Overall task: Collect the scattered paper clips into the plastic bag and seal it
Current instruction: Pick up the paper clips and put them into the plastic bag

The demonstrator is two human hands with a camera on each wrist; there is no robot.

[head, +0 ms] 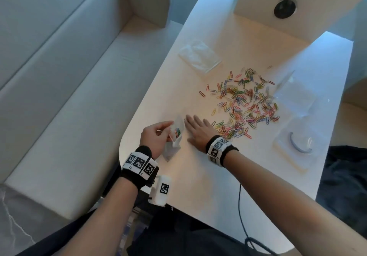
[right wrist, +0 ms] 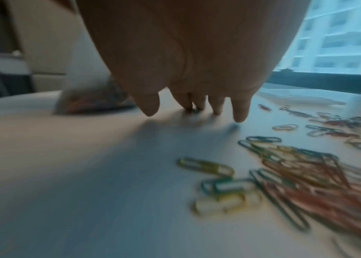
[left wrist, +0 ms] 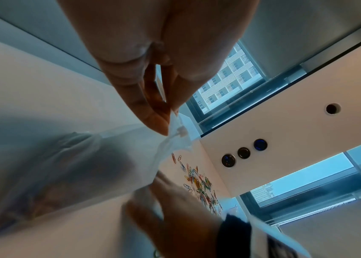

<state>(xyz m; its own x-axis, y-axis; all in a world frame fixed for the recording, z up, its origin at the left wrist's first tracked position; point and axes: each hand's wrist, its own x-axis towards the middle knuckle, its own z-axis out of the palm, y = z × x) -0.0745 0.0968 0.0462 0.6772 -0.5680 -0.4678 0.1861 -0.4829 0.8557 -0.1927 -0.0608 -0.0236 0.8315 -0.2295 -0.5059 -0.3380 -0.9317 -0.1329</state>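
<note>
A small clear plastic bag [head: 177, 131] with a few coloured paper clips inside stands at the table's near left edge. My left hand [head: 165, 131] pinches its top rim between thumb and fingers; the left wrist view shows the fingertips [left wrist: 159, 122] holding the bag [left wrist: 87, 165]. My right hand [head: 193, 119] lies just right of the bag, fingers straight and resting on the table. In the right wrist view its fingertips [right wrist: 217, 108] touch the tabletop, with what looks like one clip [right wrist: 195, 110] under them. The scattered paper clips [head: 244, 103] spread out to the right of that hand.
Another empty clear bag [head: 199, 57] lies at the back, and one [head: 296, 93] lies right of the clips. A clear packet with a grey ring [head: 294, 146] sits near right. A white panel with round sockets [head: 285, 8] stands behind. A sofa [head: 59, 77] is left of the table [head: 198, 186].
</note>
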